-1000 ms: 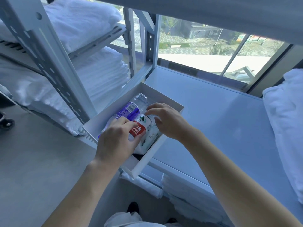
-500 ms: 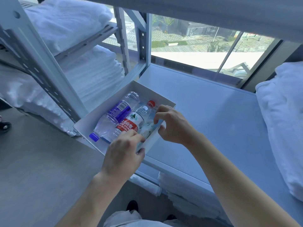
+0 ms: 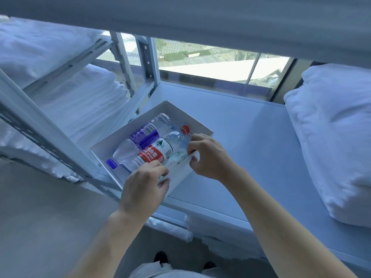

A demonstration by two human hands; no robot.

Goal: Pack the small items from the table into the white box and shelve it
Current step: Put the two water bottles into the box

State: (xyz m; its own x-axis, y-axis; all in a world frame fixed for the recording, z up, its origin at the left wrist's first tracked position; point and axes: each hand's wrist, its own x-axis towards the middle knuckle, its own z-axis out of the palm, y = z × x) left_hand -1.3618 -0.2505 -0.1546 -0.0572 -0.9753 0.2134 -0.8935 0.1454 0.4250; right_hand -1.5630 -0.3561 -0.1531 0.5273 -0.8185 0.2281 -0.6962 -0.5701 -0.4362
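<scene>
The white box (image 3: 176, 111) rests on the pale metal shelf (image 3: 251, 141), near its left front corner. Inside lie a water bottle with a purple label (image 3: 143, 135) and a water bottle with a red label and red cap (image 3: 158, 151). A small white packet (image 3: 176, 160) lies beside them by the near wall. My left hand (image 3: 143, 189) grips the box's near corner, fingers over the rim. My right hand (image 3: 208, 157) pinches the near wall further right.
A white pillow (image 3: 331, 133) fills the right side of the shelf. Folded white linen (image 3: 80, 101) is stacked on the rack to the left. A slotted grey upright (image 3: 40, 133) stands left of the box. Another shelf (image 3: 200, 17) hangs overhead. A window lies behind.
The box has slid further onto the shelf and away from the front edge. My left hand moved off the bottles to the box's near corner; my right hand shifted to the near wall.
</scene>
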